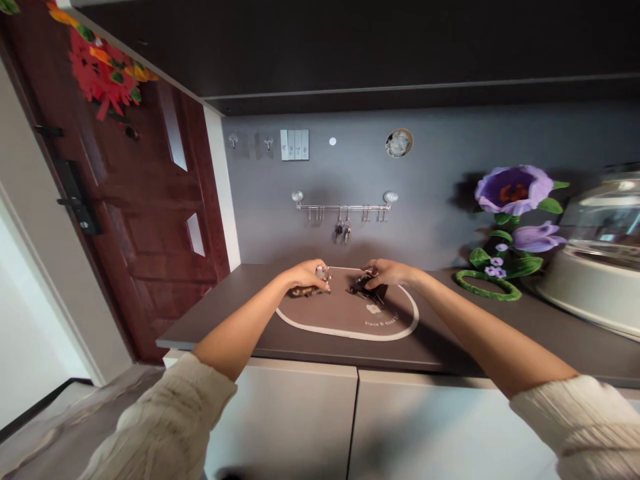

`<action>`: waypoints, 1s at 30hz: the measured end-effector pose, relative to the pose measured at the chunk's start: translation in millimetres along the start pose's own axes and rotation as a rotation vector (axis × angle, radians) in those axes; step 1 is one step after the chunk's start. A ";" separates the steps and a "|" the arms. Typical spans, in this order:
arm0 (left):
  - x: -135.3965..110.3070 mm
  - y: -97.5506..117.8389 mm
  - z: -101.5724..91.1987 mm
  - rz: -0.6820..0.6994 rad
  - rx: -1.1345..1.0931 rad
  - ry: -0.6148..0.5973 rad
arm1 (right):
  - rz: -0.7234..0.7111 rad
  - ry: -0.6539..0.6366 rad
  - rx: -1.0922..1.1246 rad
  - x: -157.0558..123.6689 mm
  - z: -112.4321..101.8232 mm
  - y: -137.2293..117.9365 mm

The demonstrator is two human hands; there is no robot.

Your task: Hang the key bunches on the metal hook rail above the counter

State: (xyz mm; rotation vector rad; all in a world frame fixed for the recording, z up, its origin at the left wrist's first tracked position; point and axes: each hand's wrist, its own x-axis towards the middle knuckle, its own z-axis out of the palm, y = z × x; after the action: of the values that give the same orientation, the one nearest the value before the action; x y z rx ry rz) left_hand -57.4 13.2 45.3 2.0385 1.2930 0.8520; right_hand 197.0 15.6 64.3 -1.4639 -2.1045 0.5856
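Note:
Both my arms reach out over a brown oval mat (pixel 350 317) with a white border on a dark counter (pixel 225 323). My left hand (pixel 306 274) is closed in a pinch on a bunch of keys with a metal ring (pixel 323 280), lifted just above the mat's left part. My right hand (pixel 387 272) is closed on a second, darker bunch of keys (pixel 364 287) that rests against the mat's middle. Both hands sit a short way apart, fingers curled.
A wall rail with hooks (pixel 343 208) carries another key set (pixel 343 231). A purple flower decoration (pixel 510 220) and a glass-lidded appliance (pixel 595 260) stand at right. A dark red door (pixel 135 200) is at left. White cabinet doors (pixel 300 413) are below.

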 end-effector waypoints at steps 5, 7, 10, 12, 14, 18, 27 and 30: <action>-2.9 -4.6 -1.6 0.006 0.242 0.177 | 0.030 0.081 -0.004 9.5 -10.6 -8.1; -4.3 -3.8 3.2 0.020 0.328 0.248 | -0.003 0.232 0.040 23.9 -7.3 -14.9; -7.7 -4.8 11.9 0.219 0.392 0.176 | 0.067 0.472 0.180 54.3 6.6 -26.2; -9.4 -7.7 15.8 0.360 0.401 0.055 | 0.128 0.576 0.219 76.2 18.9 -32.8; -10.3 -11.5 17.6 0.431 0.406 -0.061 | 0.165 0.633 0.270 95.9 31.0 -37.7; -10.5 -17.5 19.2 0.436 0.432 -0.177 | 0.218 0.756 0.315 121.1 47.0 -45.2; -1.9 -23.0 30.3 0.465 0.428 -0.024 | 0.041 0.826 0.603 117.6 41.3 -60.2; 0.6 -24.3 30.6 0.463 0.393 0.005 | 0.003 0.865 0.575 113.9 32.4 -63.6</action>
State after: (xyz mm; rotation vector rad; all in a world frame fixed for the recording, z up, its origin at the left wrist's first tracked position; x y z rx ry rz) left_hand -47.4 18.8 7.9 2.7160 1.0649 0.8447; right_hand 97.4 100.3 95.9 -1.0930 -1.1358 0.3972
